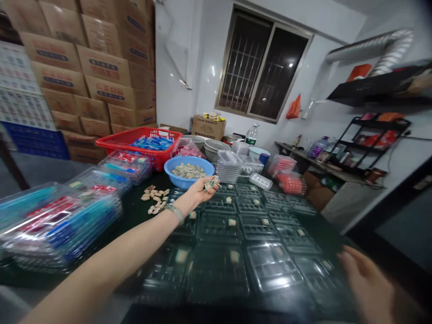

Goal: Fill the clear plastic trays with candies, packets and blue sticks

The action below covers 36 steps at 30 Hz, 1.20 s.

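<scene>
Curled and palm up, my left hand holds a bunch of small flat pieces by the blue bowl, which has lots more in it. My right hand is blurry, partly open, near the clear trays. Many trays have one piece inside. The red basket holds blue packets. Writing on the brown boxes is too blurry to read.

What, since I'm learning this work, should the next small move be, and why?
I'd probably carry the left hand toward the rear-right trays and lower one of its small packets into one. The hand holds several, and many of the other clear trays show a packet each, while I can make out none in some at the rear right.
</scene>
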Motion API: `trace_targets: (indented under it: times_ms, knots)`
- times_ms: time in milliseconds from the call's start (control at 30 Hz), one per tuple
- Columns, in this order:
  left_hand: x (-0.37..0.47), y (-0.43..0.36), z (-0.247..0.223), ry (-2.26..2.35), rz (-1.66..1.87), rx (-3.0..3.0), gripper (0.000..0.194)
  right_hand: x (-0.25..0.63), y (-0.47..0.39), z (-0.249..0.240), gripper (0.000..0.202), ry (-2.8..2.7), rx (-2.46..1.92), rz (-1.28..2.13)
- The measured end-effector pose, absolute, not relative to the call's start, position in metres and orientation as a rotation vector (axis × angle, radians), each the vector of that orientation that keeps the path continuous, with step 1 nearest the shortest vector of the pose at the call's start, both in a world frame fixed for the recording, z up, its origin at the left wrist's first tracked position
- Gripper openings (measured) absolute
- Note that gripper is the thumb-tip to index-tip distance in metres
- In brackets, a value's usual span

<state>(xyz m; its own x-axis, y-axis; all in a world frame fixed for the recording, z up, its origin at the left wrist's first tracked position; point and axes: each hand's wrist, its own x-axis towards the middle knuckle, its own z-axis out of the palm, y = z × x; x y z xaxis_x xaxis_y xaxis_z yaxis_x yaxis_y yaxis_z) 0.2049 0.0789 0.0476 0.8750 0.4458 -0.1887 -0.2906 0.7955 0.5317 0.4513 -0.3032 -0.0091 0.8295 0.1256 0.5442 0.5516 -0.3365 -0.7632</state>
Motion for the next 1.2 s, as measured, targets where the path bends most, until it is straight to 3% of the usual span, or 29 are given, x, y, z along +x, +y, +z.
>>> trace_targets:
  times_ms: [100,233,367,633,767,967,1200]
  knots:
    - [0.215,0.038,0.045,0.229,0.273,0.523,0.009,0.399,-0.254,-0.001,0.028,-0.875,-1.756,-0.239]
    - [0.222,-0.003,0.042,0.166,0.154,0.518,0.006,0.326,-0.189,0.019,0.024,-1.326,-1.569,-0.256]
    - [0.220,-0.022,0.039,0.185,0.080,0.525,0.009,0.304,-0.164,0.026,0.026,-1.426,-1.451,-0.234]
    - [0.221,-0.029,0.025,0.271,0.036,0.563,0.004,0.305,-0.174,0.018,0.018,-1.411,-1.442,-0.190]
    - [0.223,-0.032,0.020,0.287,0.040,0.618,0.008,0.308,-0.183,0.025,0.009,-1.179,-1.557,0.086]
    - [0.223,-0.041,0.020,0.391,0.018,0.837,0.022,0.331,-0.189,0.027,0.014,-0.913,-1.470,0.488]
    - [0.226,-0.052,0.013,0.454,0.039,1.025,0.027,0.335,-0.186,0.014,0.016,-0.828,-1.430,0.679]
